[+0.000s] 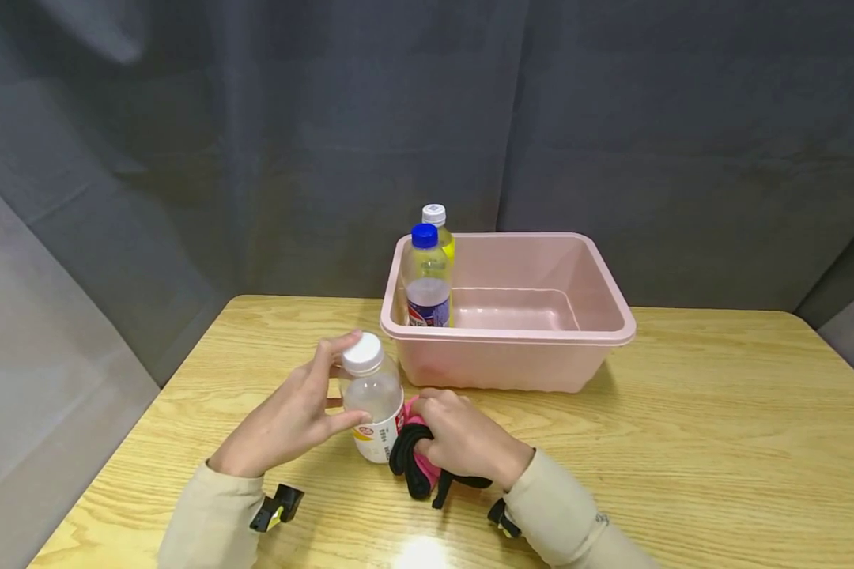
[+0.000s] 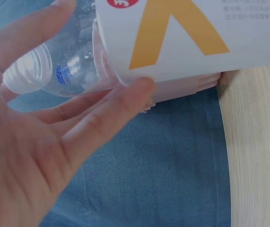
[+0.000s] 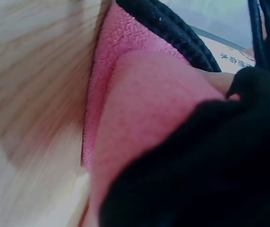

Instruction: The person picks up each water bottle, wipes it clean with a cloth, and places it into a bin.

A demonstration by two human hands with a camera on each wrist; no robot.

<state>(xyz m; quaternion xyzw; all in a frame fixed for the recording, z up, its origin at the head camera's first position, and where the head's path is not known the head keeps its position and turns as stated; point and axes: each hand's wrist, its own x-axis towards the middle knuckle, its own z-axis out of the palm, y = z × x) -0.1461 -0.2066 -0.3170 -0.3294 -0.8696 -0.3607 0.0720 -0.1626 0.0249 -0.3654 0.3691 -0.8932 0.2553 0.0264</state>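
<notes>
A clear bottle [image 1: 372, 395] with a white cap and a white label stands on the table in front of the tub. My left hand [image 1: 285, 415] holds it from the left, one finger at the cap and another digit by the label. In the left wrist view, the label [image 2: 187, 38] shows an orange mark, and fingers [image 2: 106, 113] spread along the bottle. My right hand [image 1: 466, 438] grips a bunched pink cloth with black edging [image 1: 418, 466] against the bottle's right side. Close up in the right wrist view, the pink cloth [image 3: 149, 109] hides most of that hand.
Behind the hands sits a pink plastic tub [image 1: 498, 359]. At its left end stand a blue-capped bottle [image 1: 427, 276] and a white-capped bottle with yellow [image 1: 436, 215]. Dark curtains [image 1: 370, 118] hang behind the wooden table [image 1: 726, 442].
</notes>
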